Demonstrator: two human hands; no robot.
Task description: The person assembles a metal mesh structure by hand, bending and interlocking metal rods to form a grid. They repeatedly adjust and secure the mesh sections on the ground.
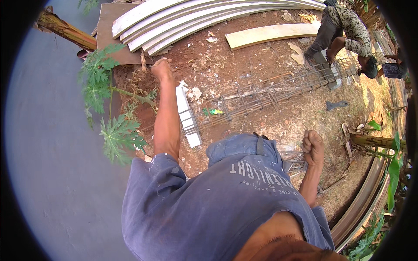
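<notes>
Your left hand (161,68) is stretched out far ahead, its fingers curled shut by the brown board (114,39) at the near end of the pale curved planks (196,19); whether it grips anything, you cannot tell. Just right of that arm lies a white block (187,116) under the long steel rebar cage (270,91). Your right hand (312,147) is a closed, empty fist nearer you. At the cage's far right end, another person (344,32) bends over.
</notes>
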